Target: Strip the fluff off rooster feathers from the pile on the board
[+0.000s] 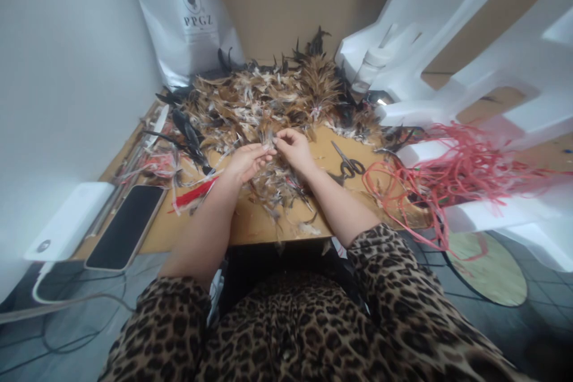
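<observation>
Brown and grey feathers are filling the middle of the frame, and from where I'm standing I'm seeing two bare hands working at the near edge of that feather pile (250,92). At the centre, the left hand (250,161) is pinching a small feather tuft (269,136) between thumb and forefinger, its other fingers curling inward. Just beside it, the right hand (293,148) is closing its thumb and fingertips on the same tuft; blur is hiding how many feathers they're gripping. Below the hands, loose feathers (277,188) are lying on the tan tabletop (255,224).

Right of centre, dark-handled scissors (347,161) are resting with their blades pointing up the frame. Pinkish-red strands (470,167) are spreading in a tangle across the right side. Left of the hands, a bright red bundle (193,192) is lying near the left forearm. At lower left, a dark-screened phone (126,227) is lying beside a white device (71,221) with a cable, while a silvery bag (188,42) is standing at upper left. Leopard-print sleeves (388,256) are covering the upper arms.
</observation>
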`<state>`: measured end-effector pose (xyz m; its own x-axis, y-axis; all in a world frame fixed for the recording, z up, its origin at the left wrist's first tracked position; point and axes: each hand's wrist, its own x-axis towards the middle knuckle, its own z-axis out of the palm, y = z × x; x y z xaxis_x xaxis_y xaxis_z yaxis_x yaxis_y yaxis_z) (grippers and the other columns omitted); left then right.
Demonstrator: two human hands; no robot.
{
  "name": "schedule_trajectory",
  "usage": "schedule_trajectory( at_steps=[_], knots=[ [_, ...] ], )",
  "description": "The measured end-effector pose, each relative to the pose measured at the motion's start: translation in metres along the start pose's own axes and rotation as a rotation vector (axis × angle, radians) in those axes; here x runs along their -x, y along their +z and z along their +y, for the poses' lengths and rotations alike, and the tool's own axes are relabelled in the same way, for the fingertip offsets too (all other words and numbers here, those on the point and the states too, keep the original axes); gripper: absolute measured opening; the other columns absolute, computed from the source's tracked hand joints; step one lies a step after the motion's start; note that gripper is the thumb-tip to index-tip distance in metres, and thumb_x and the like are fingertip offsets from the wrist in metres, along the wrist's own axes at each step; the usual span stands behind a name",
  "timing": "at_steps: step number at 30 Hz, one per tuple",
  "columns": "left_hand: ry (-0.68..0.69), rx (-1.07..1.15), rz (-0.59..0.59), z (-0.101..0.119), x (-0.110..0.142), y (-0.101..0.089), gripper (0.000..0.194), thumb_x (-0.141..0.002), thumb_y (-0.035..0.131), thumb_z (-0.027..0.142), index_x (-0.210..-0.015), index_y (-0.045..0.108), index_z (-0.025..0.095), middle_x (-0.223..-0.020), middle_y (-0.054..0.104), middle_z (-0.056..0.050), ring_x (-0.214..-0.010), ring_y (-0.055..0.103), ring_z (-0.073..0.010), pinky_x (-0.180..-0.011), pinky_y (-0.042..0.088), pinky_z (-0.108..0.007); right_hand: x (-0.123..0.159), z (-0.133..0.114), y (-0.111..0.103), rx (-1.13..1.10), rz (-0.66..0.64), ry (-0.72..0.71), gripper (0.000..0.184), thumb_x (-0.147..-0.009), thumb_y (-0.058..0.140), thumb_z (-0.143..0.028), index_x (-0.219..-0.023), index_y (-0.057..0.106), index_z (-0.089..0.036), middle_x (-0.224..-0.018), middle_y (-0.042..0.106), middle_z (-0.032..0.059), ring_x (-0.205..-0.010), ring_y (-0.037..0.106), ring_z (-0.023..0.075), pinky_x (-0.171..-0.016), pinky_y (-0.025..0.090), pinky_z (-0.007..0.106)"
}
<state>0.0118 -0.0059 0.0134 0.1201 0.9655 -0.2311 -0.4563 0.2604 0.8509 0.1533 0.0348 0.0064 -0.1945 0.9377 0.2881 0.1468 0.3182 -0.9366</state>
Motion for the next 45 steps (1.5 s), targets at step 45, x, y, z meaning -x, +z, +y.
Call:
schedule_trajectory(
  at_steps=[45],
  knots=[
    [0.068, 0.058, 0.015, -0.003, -0.004, 0.000, 0.010, -0.067, 0.071, 0.015, -0.070, 0.064, 0.009, -0.061, 0.063, -0.001, -0.050, 0.055, -0.0025, -0.044, 0.038, -0.011, 0.004, -0.010, 0.000, -0.468, -0.186, 0.247, 0.037, -0.055, 0.076, -0.030, -0.084, 0.058, -0.016, -0.069, 0.062, -0.0032, -0.058, 0.054, 0.0070, -0.057, 0.043, 0.021]
  ],
)
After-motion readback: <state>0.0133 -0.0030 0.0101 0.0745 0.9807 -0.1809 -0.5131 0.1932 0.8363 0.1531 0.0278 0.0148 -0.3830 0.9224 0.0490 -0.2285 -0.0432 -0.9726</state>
